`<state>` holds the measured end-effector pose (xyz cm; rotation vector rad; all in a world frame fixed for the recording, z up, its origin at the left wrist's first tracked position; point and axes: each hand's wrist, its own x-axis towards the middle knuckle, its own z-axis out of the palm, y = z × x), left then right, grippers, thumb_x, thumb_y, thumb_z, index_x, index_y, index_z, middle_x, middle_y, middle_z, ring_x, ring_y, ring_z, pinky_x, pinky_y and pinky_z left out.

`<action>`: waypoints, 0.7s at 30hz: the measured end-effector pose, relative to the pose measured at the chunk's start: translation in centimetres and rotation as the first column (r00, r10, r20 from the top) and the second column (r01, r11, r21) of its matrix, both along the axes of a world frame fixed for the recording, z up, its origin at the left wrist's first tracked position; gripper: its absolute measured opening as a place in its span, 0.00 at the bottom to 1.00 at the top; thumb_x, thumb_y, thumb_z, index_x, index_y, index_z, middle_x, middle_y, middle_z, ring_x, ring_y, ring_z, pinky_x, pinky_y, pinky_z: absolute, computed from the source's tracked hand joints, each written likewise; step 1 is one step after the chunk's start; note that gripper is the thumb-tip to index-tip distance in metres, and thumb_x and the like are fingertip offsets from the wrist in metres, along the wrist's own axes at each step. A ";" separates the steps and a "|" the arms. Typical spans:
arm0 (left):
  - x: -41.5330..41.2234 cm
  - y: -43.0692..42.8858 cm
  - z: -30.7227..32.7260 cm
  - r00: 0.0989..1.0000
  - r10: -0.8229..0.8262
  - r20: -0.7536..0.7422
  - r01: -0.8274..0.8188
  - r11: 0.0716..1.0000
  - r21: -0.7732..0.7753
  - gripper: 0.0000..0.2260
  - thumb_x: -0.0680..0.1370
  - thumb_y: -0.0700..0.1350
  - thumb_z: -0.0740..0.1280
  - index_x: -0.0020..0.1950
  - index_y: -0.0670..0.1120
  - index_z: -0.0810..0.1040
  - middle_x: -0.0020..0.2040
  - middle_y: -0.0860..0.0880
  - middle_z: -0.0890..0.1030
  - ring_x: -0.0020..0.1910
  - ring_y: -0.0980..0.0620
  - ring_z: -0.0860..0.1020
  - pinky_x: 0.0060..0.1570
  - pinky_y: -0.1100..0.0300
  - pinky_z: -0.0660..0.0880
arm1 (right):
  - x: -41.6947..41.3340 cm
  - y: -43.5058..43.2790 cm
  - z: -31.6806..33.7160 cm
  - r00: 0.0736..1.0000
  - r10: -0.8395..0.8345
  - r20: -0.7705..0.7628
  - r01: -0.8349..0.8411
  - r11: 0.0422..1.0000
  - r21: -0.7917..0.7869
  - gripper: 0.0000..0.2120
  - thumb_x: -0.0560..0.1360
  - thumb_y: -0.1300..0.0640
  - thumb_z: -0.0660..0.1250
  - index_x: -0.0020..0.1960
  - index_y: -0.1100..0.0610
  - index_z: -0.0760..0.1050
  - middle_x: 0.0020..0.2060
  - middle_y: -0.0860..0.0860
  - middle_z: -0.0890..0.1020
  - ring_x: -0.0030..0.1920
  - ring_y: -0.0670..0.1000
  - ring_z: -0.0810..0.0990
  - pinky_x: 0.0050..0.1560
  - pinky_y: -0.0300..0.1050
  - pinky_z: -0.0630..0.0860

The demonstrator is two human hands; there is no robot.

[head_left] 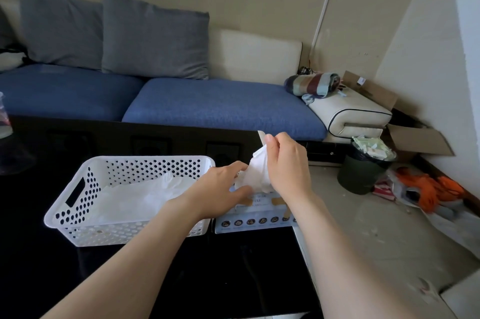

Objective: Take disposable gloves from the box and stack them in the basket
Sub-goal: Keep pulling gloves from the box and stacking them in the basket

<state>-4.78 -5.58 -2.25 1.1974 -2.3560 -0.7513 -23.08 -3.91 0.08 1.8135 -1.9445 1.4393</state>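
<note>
Some gloves (140, 196) are already lying in the basket (145, 158), while the left hand (220, 186) and right hand (283, 165) are pinching another glove (255, 170) above the box (254, 223), still unstacked.

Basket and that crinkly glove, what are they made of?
The basket looks like hard, smooth white plastic: moulded walls with round holes and a handle slot. The glove seems to be thin, cloudy plastic film: it crumples limply where the right hand pinches it.
</note>
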 end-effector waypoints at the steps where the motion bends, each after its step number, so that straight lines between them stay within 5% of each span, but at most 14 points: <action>1: 0.0 0.0 0.0 1.000 0.002 0.005 -0.002 1.000 -0.007 0.21 0.81 0.60 0.67 0.72 0.57 0.72 0.63 0.53 0.82 0.58 0.52 0.80 0.53 0.58 0.73 | 0.2 0.0 0.2 1.000 -0.004 0.012 0.004 0.999 -0.045 0.16 0.88 0.54 0.62 0.42 0.58 0.73 0.33 0.43 0.71 0.33 0.44 0.68 0.34 0.33 0.60; 4: 0.0 0.1 -0.2 1.000 0.005 0.013 -0.005 1.000 -0.021 0.20 0.81 0.61 0.66 0.71 0.57 0.72 0.61 0.54 0.82 0.58 0.52 0.80 0.53 0.56 0.75 | 0.6 -0.3 0.7 1.000 0.000 0.031 0.005 0.987 -0.162 0.21 0.86 0.53 0.66 0.36 0.55 0.65 0.31 0.44 0.68 0.31 0.44 0.67 0.34 0.33 0.63; 9: 0.0 0.0 -0.3 0.998 0.016 0.061 -0.012 0.997 -0.073 0.10 0.82 0.59 0.66 0.57 0.55 0.73 0.52 0.56 0.79 0.52 0.53 0.76 0.47 0.61 0.71 | 1.3 -0.2 1.5 0.986 0.043 0.161 -0.006 0.975 -0.221 0.19 0.87 0.53 0.63 0.40 0.60 0.68 0.30 0.44 0.70 0.31 0.48 0.69 0.34 0.36 0.63; 14: 0.0 0.5 0.2 0.994 0.091 0.053 -0.083 0.987 -0.135 0.23 0.81 0.61 0.66 0.73 0.55 0.71 0.69 0.54 0.75 0.69 0.51 0.72 0.70 0.44 0.68 | 1.7 0.5 2.6 0.961 0.032 0.276 0.058 0.948 -0.312 0.13 0.89 0.57 0.55 0.50 0.62 0.72 0.33 0.42 0.72 0.34 0.40 0.74 0.33 0.33 0.65; 21: 0.5 1.2 1.7 0.992 0.080 -0.102 -0.098 0.978 -0.183 0.12 0.80 0.51 0.71 0.63 0.57 0.78 0.61 0.58 0.77 0.63 0.56 0.74 0.66 0.51 0.72 | 2.7 1.3 4.2 0.923 0.012 0.385 0.169 0.886 -0.432 0.12 0.89 0.61 0.52 0.53 0.66 0.70 0.35 0.41 0.70 0.35 0.35 0.73 0.35 0.31 0.65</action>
